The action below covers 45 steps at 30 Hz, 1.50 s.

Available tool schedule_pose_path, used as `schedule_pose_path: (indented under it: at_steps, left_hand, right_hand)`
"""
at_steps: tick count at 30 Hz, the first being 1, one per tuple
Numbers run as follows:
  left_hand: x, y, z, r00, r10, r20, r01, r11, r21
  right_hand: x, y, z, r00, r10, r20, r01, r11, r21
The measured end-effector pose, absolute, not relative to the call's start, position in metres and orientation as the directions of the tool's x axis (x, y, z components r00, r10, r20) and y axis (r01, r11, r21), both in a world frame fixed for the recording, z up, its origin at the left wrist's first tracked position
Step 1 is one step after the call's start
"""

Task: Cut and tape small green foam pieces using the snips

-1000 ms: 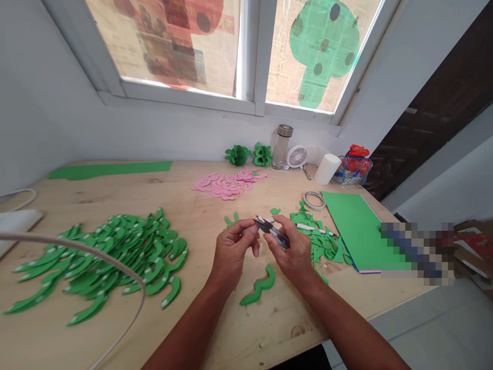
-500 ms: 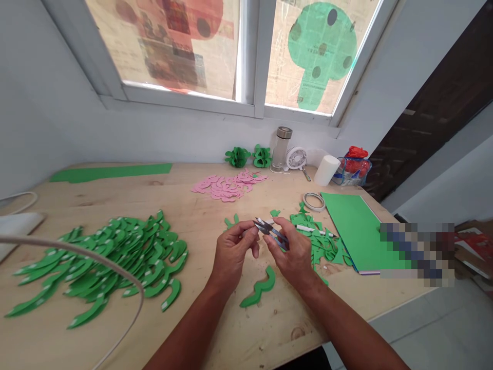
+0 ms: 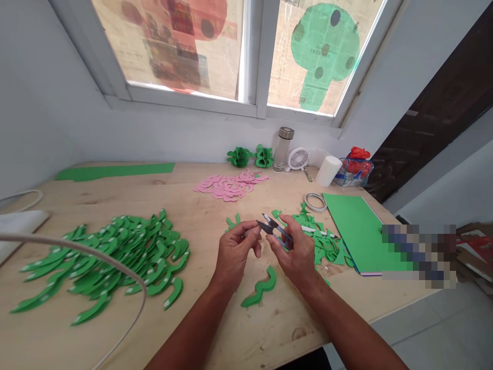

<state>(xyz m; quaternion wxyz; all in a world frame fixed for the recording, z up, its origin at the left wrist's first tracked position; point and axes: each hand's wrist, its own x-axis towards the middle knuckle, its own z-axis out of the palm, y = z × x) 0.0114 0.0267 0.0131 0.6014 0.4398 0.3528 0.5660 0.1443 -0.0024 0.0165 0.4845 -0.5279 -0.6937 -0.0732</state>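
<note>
My right hand (image 3: 298,249) is closed around a pair of thread snips (image 3: 279,234), whose dark blades stand apart and point left. A small whitish patch shows near the tip of the upper blade. My left hand (image 3: 236,252) is pinched shut just left of the blade tips, fingertips close to the lower one. Something small and pale shows between its fingers, too hidden to name. Below the hands, a wavy green paper strip (image 3: 261,288) lies on the wooden table (image 3: 200,329). A green paper scrap (image 3: 233,222) sits behind my left hand.
Left is a heap of green curved pieces (image 3: 119,257) with white patches, a pale cable (image 3: 127,275) arching before it. Pink cutouts (image 3: 227,186) lie further back. Right are green scraps (image 3: 329,249), a tape roll (image 3: 315,202), green sheets (image 3: 362,231), and a glass bottle (image 3: 283,149).
The snips' blades have spread wider apart, and the snips have shifted slightly right with my right hand. My left hand keeps its pinch. The whole view has moved a little.
</note>
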Motion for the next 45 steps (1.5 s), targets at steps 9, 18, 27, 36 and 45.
schedule_pose_path:
  at_steps: [9,18,27,36,45]
  left_hand:
    - [0.013,0.027,0.008,0.167,0.982,0.090,-0.392,-0.018,0.920]
    - [0.015,0.025,0.011,0.174,0.982,0.074,-0.394,0.000,0.919]
    - [0.017,0.019,0.016,0.174,0.979,0.105,-0.249,-0.060,0.967]
    - [0.018,0.017,0.012,0.197,0.957,0.215,-0.184,-0.179,0.966]
    - [0.018,0.018,0.009,0.186,0.958,0.219,-0.142,-0.194,0.971]
  right_hand:
    - [0.145,0.001,0.014,0.033,0.754,0.656,0.734,0.428,-0.528]
    - [0.143,0.001,0.017,0.086,0.757,0.648,0.694,0.421,-0.584]
    - [0.142,-0.001,0.021,0.123,0.807,0.578,0.589,0.409,-0.696]
    - [0.144,0.004,0.018,0.224,0.863,0.452,0.438,0.325,-0.838]
    - [0.144,0.003,0.019,0.199,0.864,0.463,0.445,0.341,-0.828]
